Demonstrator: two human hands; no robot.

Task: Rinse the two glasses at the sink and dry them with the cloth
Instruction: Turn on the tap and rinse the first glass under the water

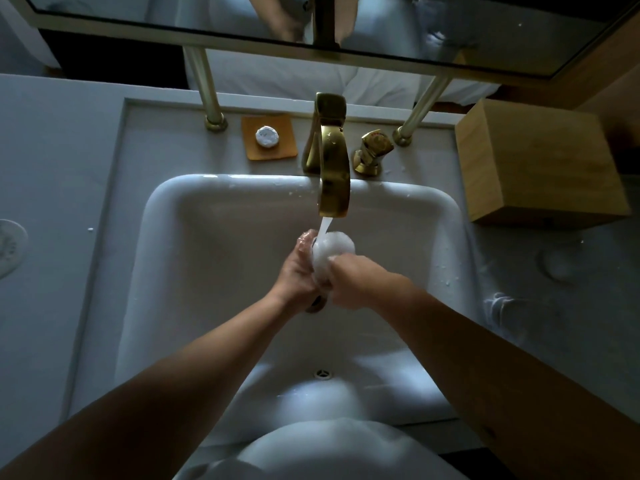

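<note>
We see one clear glass [333,251] held over the middle of the white sink [207,216], well inside its rims and nearer the back edge, tilted with its mouth toward the tap. Water streams into it, and it is white with froth. We cannot make out a second glass or the cloth with any certainty.

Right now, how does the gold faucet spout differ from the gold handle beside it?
The faucet spout is tall and arches over the sink, with water running from its end; the handle is short and stays on the counter, behind the sink's rim. The spout is the larger of the two. Both are shiny gold metal.
</note>
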